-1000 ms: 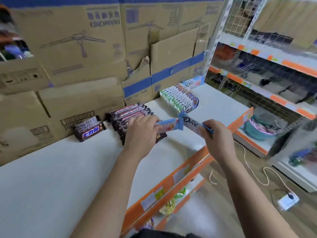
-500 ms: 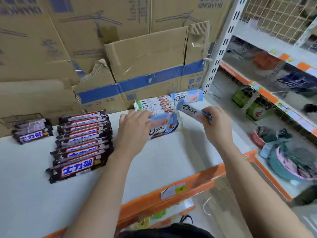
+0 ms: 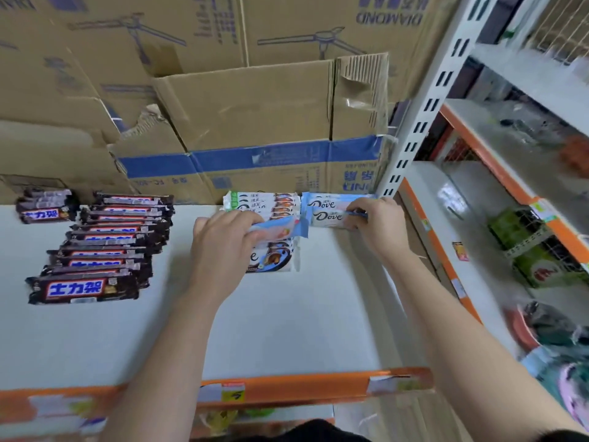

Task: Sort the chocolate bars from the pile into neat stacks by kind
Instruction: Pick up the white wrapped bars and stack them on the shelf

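Observation:
My left hand (image 3: 223,247) grips a light-blue Dove bar (image 3: 280,229) just above the white Dove row (image 3: 271,202). My right hand (image 3: 376,224) pinches a second light-blue Dove bar (image 3: 328,217) and holds it over another light-blue Dove bar (image 3: 322,202) lying at the shelf's back right. The white Dove row runs from the back of the shelf toward me and is partly hidden by my left hand. A long overlapping row of dark brown bars (image 3: 105,247) lies at the left. A short stack of the same brown bars (image 3: 46,207) sits further left.
The white shelf (image 3: 287,330) has an orange front edge. Cardboard boxes (image 3: 255,122) stand along its back, close behind the bars. A perforated upright post (image 3: 417,116) rises at the shelf's right end. More shelves with goods lie to the right.
The camera and both hands have moved toward the shelf's back right. My right hand now holds its Dove bar over the light-blue bar lying there; my left hand's bar hovers over the white row.

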Demonstrator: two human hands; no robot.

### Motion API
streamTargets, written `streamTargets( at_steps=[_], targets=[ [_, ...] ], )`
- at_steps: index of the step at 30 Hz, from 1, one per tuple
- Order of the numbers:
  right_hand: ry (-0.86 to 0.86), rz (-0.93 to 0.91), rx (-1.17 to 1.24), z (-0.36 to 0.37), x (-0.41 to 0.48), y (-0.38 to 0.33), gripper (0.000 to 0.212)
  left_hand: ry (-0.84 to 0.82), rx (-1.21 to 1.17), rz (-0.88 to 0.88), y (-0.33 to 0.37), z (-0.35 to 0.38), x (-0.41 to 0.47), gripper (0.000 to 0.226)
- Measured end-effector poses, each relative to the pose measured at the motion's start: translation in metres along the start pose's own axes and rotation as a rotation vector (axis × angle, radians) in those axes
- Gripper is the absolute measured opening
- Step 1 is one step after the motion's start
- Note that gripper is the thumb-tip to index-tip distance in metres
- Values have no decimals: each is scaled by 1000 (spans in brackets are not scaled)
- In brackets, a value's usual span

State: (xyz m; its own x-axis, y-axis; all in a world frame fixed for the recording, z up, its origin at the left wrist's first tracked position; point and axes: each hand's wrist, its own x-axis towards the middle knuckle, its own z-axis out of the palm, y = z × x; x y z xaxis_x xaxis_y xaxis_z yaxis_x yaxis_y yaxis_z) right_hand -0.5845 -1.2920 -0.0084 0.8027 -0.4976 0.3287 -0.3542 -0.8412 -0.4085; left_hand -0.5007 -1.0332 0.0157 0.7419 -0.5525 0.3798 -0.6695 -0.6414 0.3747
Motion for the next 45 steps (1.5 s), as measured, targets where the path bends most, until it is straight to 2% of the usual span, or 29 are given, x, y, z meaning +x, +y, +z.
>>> streamTargets(
  at_steps=[7, 13, 17, 21, 25, 26, 30, 35, 38, 41, 45],
  targets=[
    [83, -145, -19, 13, 15, 13, 16, 23, -32, 2, 9, 10, 5, 24],
    [151, -166, -113, 15, 16, 21, 20, 34, -25, 27, 26, 15, 21, 13],
    [164, -171, -19, 4, -2, 28, 17, 45, -98, 90, 45, 19, 37, 31],
    [61, -54, 56, -8, -39, 43, 8, -41, -147, 133, 64, 32, 58, 32],
    [-21, -30, 51, -10, -66, 54, 3, -197, -180, 46, 83, 54, 73, 55],
    [-30, -26, 53, -10, -70, 55, 3, -229, -183, 16, 86, 58, 75, 55],
    [-42, -23, 72, -11, -78, 54, 3, -279, -98, 27, 91, 76, 81, 26],
    [-34, -27, 80, -15, -80, 50, 6, -286, -67, 65, 96, 84, 84, 31],
    [-34, -24, 75, -16, -80, 49, 7, -247, 44, 100, 94, 90, 86, 25],
    [-34, -17, 65, -16, -80, 47, 9, -204, 131, 104, 91, 96, 88, 27],
    [-31, -19, 59, -17, -77, 39, 13, -111, 88, 97, 85, 88, 79, 26]
  ],
)
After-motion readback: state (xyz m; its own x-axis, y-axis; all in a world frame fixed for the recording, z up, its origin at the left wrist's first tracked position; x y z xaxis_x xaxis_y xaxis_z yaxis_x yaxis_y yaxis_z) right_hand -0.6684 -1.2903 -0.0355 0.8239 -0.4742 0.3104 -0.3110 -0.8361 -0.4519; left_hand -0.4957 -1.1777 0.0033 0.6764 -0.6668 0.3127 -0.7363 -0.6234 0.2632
